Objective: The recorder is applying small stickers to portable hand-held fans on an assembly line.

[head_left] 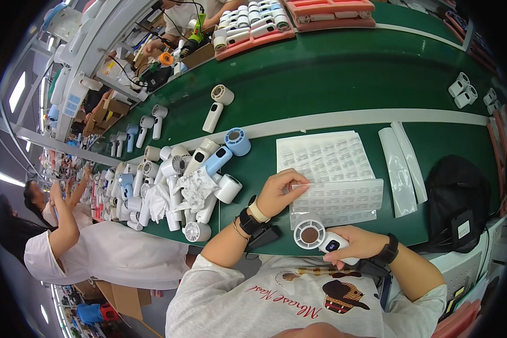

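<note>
My right hand (361, 245) is wrapped around the handle of a white handheld fan (309, 232). The fan's round head points left and a small dark display on its handle is lit. With bent fingers, my left hand (280, 194) pinches the left edge of a translucent label sheet (341, 197), which curls up along its right side. Under it lies a stack of white printed label sheets (324, 152) on the green table. The fan head overlaps the lower edge of the sheets. My left fingertips are partly hidden.
A heap of white and blue handheld fans (174, 174) lies left of my left arm. Glossy plastic strips (399, 174) and a black bag (462, 197) are to the right. Beyond a pale rail runs a green belt (332, 73) with single fans. Co-workers sit left and across.
</note>
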`<act>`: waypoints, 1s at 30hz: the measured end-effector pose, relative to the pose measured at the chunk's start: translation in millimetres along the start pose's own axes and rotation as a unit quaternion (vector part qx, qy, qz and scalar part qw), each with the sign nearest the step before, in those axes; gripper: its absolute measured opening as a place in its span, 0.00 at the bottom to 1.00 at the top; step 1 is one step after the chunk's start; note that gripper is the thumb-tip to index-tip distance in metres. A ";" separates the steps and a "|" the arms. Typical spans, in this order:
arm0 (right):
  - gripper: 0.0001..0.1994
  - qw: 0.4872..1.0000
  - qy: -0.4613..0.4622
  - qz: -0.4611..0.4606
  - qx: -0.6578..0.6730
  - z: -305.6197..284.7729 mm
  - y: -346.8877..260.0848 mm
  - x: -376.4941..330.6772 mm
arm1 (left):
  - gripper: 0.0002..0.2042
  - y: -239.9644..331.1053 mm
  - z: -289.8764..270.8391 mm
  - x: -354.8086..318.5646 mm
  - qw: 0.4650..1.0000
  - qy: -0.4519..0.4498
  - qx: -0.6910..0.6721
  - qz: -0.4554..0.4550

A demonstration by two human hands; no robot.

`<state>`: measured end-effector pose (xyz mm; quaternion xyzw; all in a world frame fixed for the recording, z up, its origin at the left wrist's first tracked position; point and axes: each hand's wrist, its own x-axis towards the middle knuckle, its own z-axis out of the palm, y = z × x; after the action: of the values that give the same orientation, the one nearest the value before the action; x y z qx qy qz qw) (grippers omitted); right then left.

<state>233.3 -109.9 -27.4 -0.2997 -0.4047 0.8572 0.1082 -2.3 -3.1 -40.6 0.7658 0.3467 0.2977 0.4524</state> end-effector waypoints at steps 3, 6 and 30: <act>0.14 1.000 0.000 0.004 -0.003 -0.7 -1.6 0.8 | 0.05 -0.1 -1.0 0.4 1.000 -0.002 0.000 -0.005; 0.13 1.000 0.002 0.013 -0.011 -1.0 -3.3 1.4 | 0.05 -0.1 -1.4 0.6 1.000 -0.004 -0.005 -0.015; 0.15 0.998 0.008 0.016 -0.065 0.8 -3.9 0.3 | 0.05 -2.0 0.5 0.3 1.000 0.006 -0.004 0.001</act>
<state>232.3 -107.8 -24.2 -0.3196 -0.4533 0.8284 0.0779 -2.2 -2.5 -42.6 0.7626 0.3477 0.3039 0.4531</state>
